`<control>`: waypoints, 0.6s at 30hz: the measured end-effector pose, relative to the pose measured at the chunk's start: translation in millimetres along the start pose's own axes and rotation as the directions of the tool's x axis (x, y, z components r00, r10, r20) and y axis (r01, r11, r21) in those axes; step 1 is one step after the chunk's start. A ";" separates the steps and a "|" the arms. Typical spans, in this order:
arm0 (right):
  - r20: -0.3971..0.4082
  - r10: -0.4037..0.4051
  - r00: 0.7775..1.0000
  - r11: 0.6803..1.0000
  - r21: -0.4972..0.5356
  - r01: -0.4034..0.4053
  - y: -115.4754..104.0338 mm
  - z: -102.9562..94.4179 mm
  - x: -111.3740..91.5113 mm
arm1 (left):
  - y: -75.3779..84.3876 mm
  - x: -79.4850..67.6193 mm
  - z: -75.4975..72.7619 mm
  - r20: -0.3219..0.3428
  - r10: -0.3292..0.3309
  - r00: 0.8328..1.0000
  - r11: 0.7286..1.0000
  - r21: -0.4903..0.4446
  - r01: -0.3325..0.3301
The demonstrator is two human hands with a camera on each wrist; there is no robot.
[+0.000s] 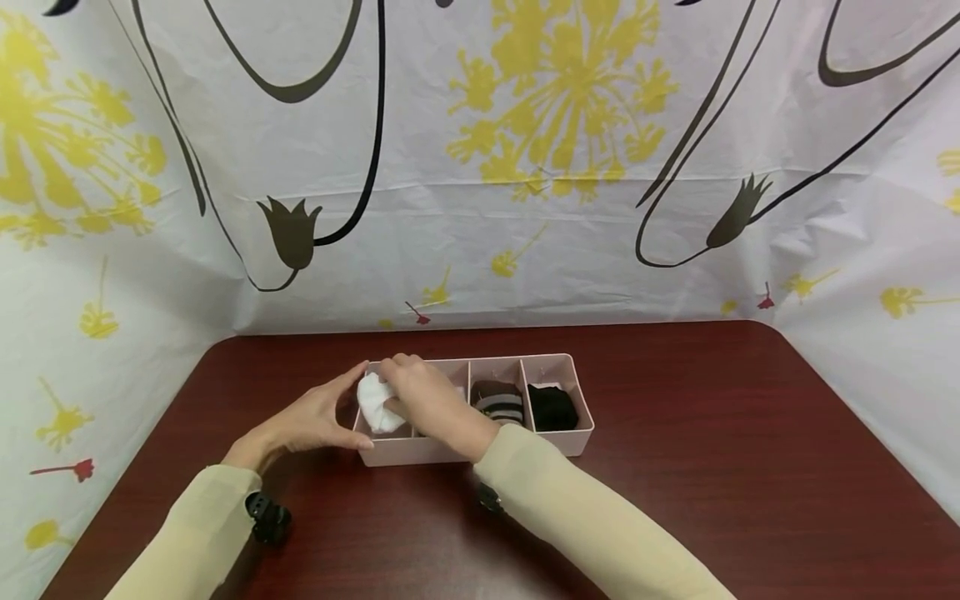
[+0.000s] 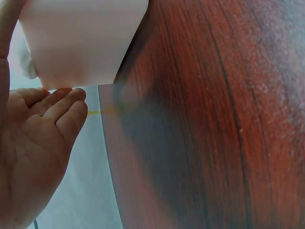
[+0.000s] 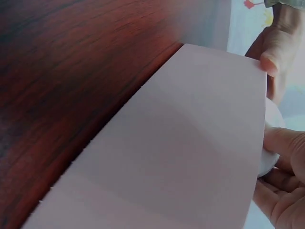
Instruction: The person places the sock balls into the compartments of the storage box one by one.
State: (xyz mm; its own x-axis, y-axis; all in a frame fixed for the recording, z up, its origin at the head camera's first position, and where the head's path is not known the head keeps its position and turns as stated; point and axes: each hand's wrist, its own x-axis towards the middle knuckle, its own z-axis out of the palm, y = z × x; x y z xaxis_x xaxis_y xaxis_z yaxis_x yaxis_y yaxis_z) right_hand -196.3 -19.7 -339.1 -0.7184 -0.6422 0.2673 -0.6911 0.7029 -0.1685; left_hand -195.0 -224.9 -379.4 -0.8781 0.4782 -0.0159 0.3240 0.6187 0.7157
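Observation:
A pale pink divided box (image 1: 408, 452) with several compartments stands on the table. My left hand (image 1: 318, 417) holds its left end, thumb at the front corner and fingers at the back one. In the left wrist view those fingers (image 2: 71, 117) lie against the end wall. Over the leftmost compartment, my right hand (image 1: 427, 400) pinches a white cloth bundle (image 1: 377, 404), like a rolled sock. The right wrist view shows thumb and fingers on this bundle (image 3: 272, 114) just past the box rim. My right hand and forearm hide much of the second compartment.
A brown and grey striped cloth roll (image 1: 500, 400) sits in the third compartment, and a black cloth roll (image 1: 552, 408) in the rightmost one. The dark red wooden table (image 1: 697, 433) ends at a patterned white sheet (image 1: 420, 275) behind and at both sides.

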 end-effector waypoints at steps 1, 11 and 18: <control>0.015 0.004 1.000 1.000 -0.025 -0.004 -1.6 0.1 0.9 | -0.1 0.0 0.3 -0.001 0.001 1.000 1.000 -0.001 -0.001; 0.135 0.019 0.991 0.983 -0.185 0.007 -11.9 11.6 5.7 | -2.9 -0.1 0.8 0.018 0.019 1.000 0.997 -0.074 -0.018; 0.189 0.015 0.982 0.974 -0.227 0.029 -16.1 16.9 9.2 | -1.6 0.2 -0.4 0.020 0.010 1.000 0.996 -0.089 -0.008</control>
State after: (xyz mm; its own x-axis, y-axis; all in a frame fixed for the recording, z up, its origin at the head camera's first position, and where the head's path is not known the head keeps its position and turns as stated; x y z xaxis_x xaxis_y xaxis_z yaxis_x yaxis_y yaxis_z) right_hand -193.1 -42.1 -350.0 -0.7309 -0.6778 0.0802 -0.6753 0.7352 0.0586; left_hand -195.8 -226.1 -380.2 -0.8676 0.4967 -0.0227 0.2985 0.5568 0.7752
